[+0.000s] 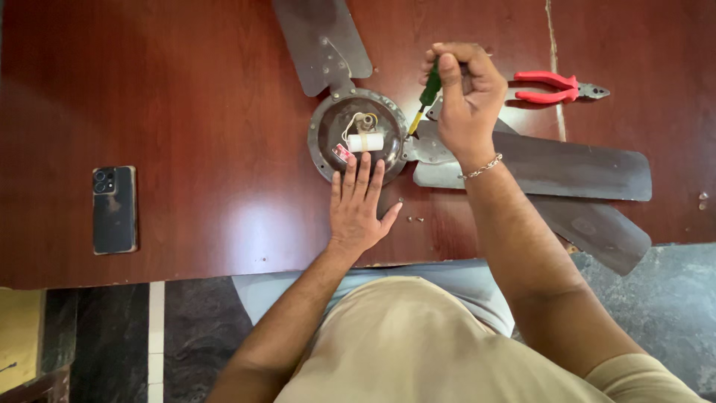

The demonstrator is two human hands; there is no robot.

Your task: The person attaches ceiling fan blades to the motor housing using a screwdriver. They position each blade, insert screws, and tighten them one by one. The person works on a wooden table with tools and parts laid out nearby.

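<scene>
A ceiling fan lies on a dark red wooden table (186, 112), its round motor housing (322, 134) open and facing up. Inside it I see a white cylindrical capacitor (365, 142), wires and a small red part. My left hand (358, 205) lies flat with fingers spread, its fingertips on the housing's near rim. My right hand (466, 93) is closed around a green-handled screwdriver (428, 93). The screwdriver's yellow tip points down at the housing's right edge, where a blade bracket joins it. A chain bracelet circles my right wrist.
Fan blades (567, 168) reach to the right past the table's edge, and another blade (321, 41) points away at the top. Red-handled pliers (556, 87) lie beyond my right hand. A dark phone (114, 209) rests at the left. Small screws (414, 219) sit near the front edge.
</scene>
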